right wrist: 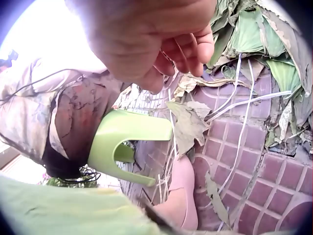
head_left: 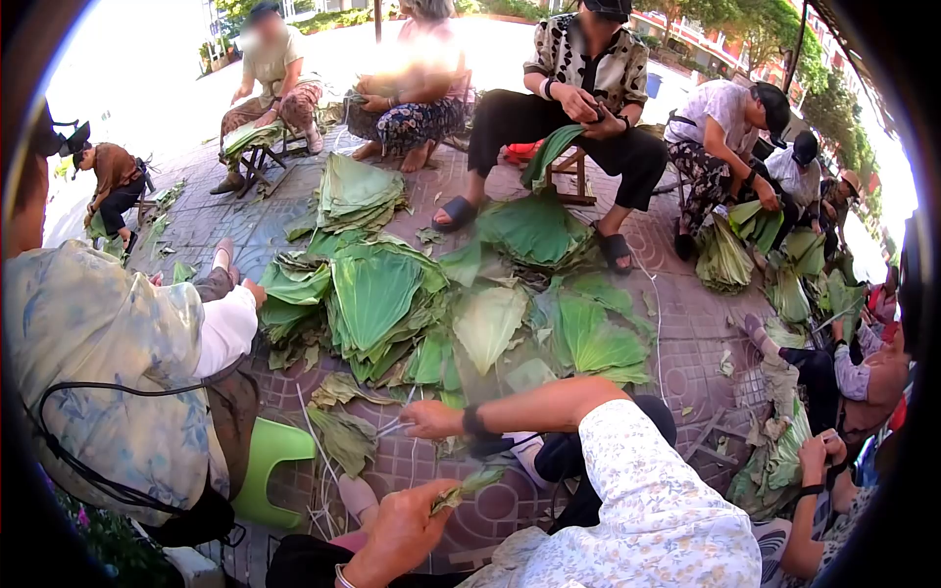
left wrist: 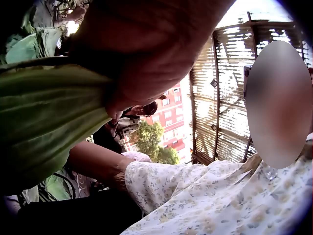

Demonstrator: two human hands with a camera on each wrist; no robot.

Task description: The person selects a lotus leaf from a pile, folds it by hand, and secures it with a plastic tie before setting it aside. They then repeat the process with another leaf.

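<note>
One bare left hand (head_left: 397, 534) grips a broad green ribbed leaf (left wrist: 46, 117) between thumb and curled fingers, low in the head view. Only a short end of that leaf shows there, beyond the fist; the left wrist view gives a wide face of it, cut off at the left edge, while the fingers themselves are mostly lost in shadow and behind it. A pale green stretch of leaf also fills the lower left corner of the right wrist view, blurred by nearness.

The bare right hand (head_left: 431, 419), above a black wristband (head_left: 477, 423), is held out over the purple-red paving (right wrist: 239, 142). Its fingers are loosely bent, with a gap before the thumb; thin white strips (right wrist: 271, 95) run close by, and whether the fingertips pinch one cannot be told.

A lime-green plastic stool (right wrist: 122, 129) and a pale pink shoe (right wrist: 183, 181) appear more fully from the right wrist. The head view alone takes in the large pile of stacked green leaves (head_left: 372, 294); the left wrist alone shows a slatted canopy (left wrist: 225, 88), bleached by glare.
</note>
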